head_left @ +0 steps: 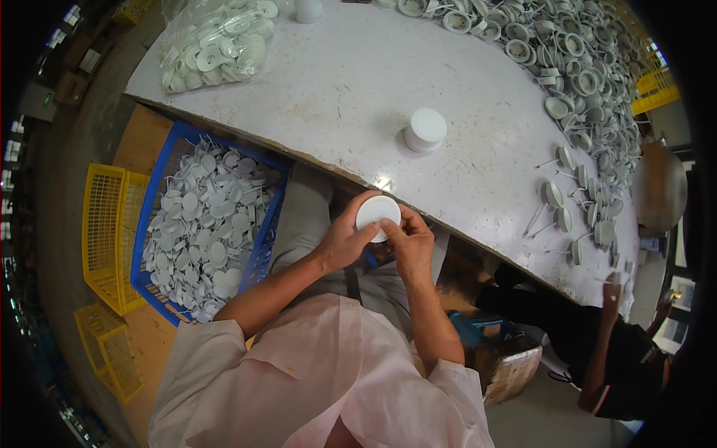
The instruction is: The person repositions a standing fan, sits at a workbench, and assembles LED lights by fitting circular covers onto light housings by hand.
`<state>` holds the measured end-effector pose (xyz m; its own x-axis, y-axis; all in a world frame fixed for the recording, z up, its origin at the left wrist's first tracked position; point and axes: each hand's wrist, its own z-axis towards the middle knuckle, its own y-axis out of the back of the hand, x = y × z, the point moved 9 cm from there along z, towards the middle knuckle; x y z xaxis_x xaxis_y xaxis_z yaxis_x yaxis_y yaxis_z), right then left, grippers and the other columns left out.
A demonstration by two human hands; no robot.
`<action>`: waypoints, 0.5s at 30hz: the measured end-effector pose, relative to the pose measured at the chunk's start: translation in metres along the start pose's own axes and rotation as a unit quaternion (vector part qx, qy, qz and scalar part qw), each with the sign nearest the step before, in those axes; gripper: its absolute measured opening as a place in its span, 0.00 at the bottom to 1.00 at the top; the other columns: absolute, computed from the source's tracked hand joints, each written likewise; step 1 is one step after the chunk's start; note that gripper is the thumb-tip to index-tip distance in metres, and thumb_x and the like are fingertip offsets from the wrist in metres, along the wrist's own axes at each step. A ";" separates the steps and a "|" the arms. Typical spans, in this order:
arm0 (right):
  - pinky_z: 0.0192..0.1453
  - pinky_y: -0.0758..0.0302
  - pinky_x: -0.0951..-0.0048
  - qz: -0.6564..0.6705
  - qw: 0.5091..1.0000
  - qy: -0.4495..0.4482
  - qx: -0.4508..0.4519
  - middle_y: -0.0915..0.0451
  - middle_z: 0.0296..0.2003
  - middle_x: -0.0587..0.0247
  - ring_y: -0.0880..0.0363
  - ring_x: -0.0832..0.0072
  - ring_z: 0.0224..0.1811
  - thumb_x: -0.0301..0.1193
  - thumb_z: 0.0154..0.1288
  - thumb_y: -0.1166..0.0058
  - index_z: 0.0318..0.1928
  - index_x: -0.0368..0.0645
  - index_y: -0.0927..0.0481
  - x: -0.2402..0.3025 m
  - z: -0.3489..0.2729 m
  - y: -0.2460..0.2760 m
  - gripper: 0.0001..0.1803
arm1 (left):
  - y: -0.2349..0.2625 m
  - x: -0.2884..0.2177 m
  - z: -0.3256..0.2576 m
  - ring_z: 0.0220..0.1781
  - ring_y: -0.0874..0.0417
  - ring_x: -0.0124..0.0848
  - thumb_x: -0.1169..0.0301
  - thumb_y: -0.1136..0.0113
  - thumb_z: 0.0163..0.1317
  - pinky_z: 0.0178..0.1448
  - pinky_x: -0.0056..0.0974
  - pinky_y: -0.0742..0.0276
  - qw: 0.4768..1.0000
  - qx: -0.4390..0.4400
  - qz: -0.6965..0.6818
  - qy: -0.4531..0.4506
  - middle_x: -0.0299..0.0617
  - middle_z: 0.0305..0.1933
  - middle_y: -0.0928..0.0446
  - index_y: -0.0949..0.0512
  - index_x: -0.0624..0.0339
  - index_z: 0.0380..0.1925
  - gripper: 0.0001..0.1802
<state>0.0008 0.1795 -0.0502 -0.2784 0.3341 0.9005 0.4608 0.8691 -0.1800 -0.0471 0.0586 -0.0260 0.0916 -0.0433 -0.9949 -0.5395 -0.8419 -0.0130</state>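
Close to the table's front edge, above my lap, both hands hold a round white disc with a raised rim [379, 208]. My left hand [346, 236] wraps round its left side, the thumb lying on its face. From the right, my right hand [413, 243] grips the disc, with its thumb pressed on the lower part of the face. The disc's underside is hidden. On the table ahead, slightly right, stands a short white cylinder [427, 128], perhaps a stack of similar discs.
A blue basket [140, 250] full of white discs with wires stands at my left, beside yellow crates [112, 224]. On the table [336, 82] lie a clear bag of white rings [216, 56] and a large heap of round white parts [575, 75]. A co-worker [612, 351] reaches in at right.
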 end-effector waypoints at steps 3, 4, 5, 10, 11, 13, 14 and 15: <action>0.33 0.30 0.87 0.006 1.000 0.001 0.000 0.22 0.32 0.71 0.27 0.89 0.30 0.21 0.55 0.39 0.42 0.36 0.23 0.001 0.000 -0.001 0.13 | -0.001 0.002 0.000 0.54 0.28 0.31 0.71 0.51 0.65 0.58 0.35 0.31 1.000 0.001 0.003 -0.004 0.46 0.54 0.29 0.42 0.59 0.62 0.26; 0.33 0.30 0.87 0.007 1.000 0.002 -0.001 0.22 0.32 0.71 0.27 0.89 0.30 0.21 0.55 0.39 0.42 0.36 0.23 0.001 0.001 0.000 0.13 | -0.001 0.001 0.000 0.54 0.28 0.31 0.71 0.51 0.65 0.58 0.35 0.31 1.000 0.003 0.004 -0.004 0.46 0.54 0.29 0.42 0.59 0.62 0.26; 0.31 0.31 0.88 0.020 1.000 0.005 0.001 0.22 0.30 0.70 0.28 0.89 0.29 0.21 0.55 0.39 0.37 0.38 0.25 -0.001 0.002 0.001 0.10 | -0.002 0.001 0.000 0.54 0.27 0.31 0.71 0.51 0.65 0.57 0.35 0.31 1.000 0.005 0.004 -0.004 0.46 0.54 0.29 0.42 0.59 0.62 0.26; 0.23 0.35 0.88 0.052 0.998 -0.038 0.026 0.25 0.24 0.70 0.30 0.89 0.22 0.23 0.56 0.39 0.26 0.46 0.33 -0.007 0.003 -0.001 0.13 | -0.003 0.006 -0.002 0.53 0.27 0.32 0.70 0.52 0.66 0.56 0.36 0.30 1.000 0.001 0.017 -0.015 0.47 0.53 0.28 0.42 0.60 0.62 0.25; 0.20 0.37 0.87 0.041 0.998 -0.050 0.027 0.26 0.23 0.70 0.32 0.89 0.19 0.24 0.56 0.39 0.25 0.46 0.34 -0.011 0.003 -0.001 0.13 | -0.002 0.007 -0.003 0.53 0.26 0.32 0.70 0.52 0.66 0.56 0.36 0.30 1.000 0.002 0.024 -0.012 0.47 0.52 0.28 0.42 0.60 0.61 0.24; 0.18 0.39 0.87 0.029 0.997 -0.061 0.030 0.26 0.21 0.70 0.34 0.89 0.17 0.24 0.56 0.39 0.25 0.47 0.34 -0.017 0.003 -0.002 0.14 | -0.002 0.008 -0.003 0.52 0.26 0.32 0.71 0.53 0.66 0.56 0.36 0.30 0.999 0.003 0.031 -0.009 0.48 0.52 0.28 0.42 0.60 0.61 0.24; 0.16 0.40 0.86 0.037 0.997 -0.062 0.027 0.27 0.20 0.70 0.35 0.89 0.16 0.25 0.56 0.39 0.25 0.47 0.34 -0.020 0.003 -0.002 0.14 | -0.002 0.009 -0.003 0.52 0.26 0.33 0.71 0.53 0.66 0.56 0.36 0.30 0.999 0.003 0.033 -0.006 0.48 0.52 0.28 0.42 0.60 0.61 0.24; 0.15 0.42 0.86 0.045 0.997 -0.063 0.024 0.27 0.19 0.70 0.36 0.89 0.14 0.26 0.56 0.39 0.25 0.47 0.34 -0.023 0.003 -0.002 0.14 | -0.001 0.011 -0.003 0.52 0.26 0.33 0.71 0.54 0.66 0.56 0.36 0.30 0.999 0.002 0.036 -0.002 0.48 0.52 0.28 0.41 0.60 0.61 0.23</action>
<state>0.0031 0.1711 -0.0714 -0.3428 0.4524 0.8233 0.4484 0.8489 -0.2797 -0.0430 0.0571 -0.0363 0.0486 -0.1012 -0.9937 -0.5479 -0.8345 0.0582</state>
